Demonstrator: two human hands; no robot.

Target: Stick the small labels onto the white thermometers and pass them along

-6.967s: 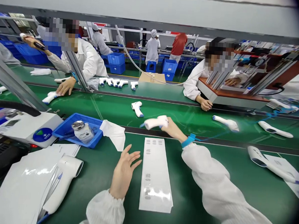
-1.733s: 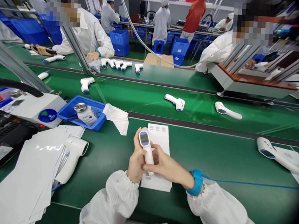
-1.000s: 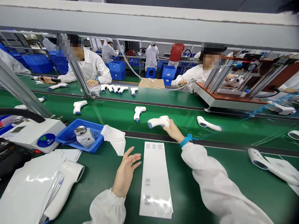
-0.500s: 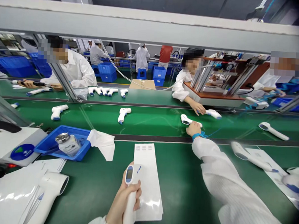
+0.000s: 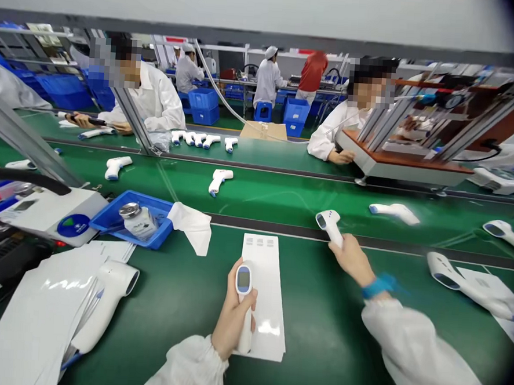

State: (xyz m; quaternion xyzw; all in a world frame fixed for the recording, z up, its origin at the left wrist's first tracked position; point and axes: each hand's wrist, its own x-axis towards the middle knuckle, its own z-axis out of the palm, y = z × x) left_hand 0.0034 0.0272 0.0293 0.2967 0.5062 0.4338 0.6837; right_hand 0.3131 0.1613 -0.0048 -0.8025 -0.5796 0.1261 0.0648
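On a green worktop (image 5: 180,304), the left hand (image 5: 232,320) is closed round a white thermometer (image 5: 243,280) over a paper strip (image 5: 271,298), and the right hand (image 5: 353,259) grips a second thermometer (image 5: 331,224) by its handle at the far edge. Both, smooth and small-screened, are in hand, neither laid down; other thermometers (image 5: 217,181) lie on the belt (image 5: 278,195).

A pale beam (image 5: 251,9) spanned the top; below it a green conveyor belt (image 5: 269,199) ran left to right, and on the far side a blue stool (image 5: 262,110) stood between stacked blue plastic crates (image 5: 204,99) on a green floor (image 5: 232,115)
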